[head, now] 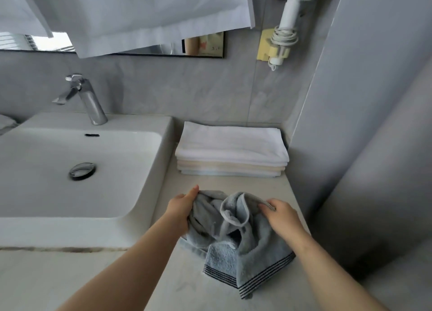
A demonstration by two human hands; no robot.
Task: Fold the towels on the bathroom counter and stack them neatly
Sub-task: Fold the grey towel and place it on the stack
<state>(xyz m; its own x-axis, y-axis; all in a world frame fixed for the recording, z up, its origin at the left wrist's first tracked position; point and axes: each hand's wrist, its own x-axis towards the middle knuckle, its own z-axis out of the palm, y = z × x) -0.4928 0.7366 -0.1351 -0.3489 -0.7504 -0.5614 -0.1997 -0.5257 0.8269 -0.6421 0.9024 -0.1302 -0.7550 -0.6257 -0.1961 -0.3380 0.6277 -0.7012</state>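
A crumpled grey-blue towel (236,238) with dark stripes along its hem lies bunched on the pale counter (177,285). My left hand (181,209) grips its left side, fingers curled into the cloth. My right hand (281,213) pinches an edge on its right side. Behind it, against the back wall, sits a neat stack of folded towels (231,150), white on top with cream and pale blue ones below.
A white sink basin (149,170) with a chrome tap (86,100) fills the left. A grey wall (374,147) closes the right side. A white hair dryer (292,9) hangs above, and a white cloth (140,13) drapes over the mirror.
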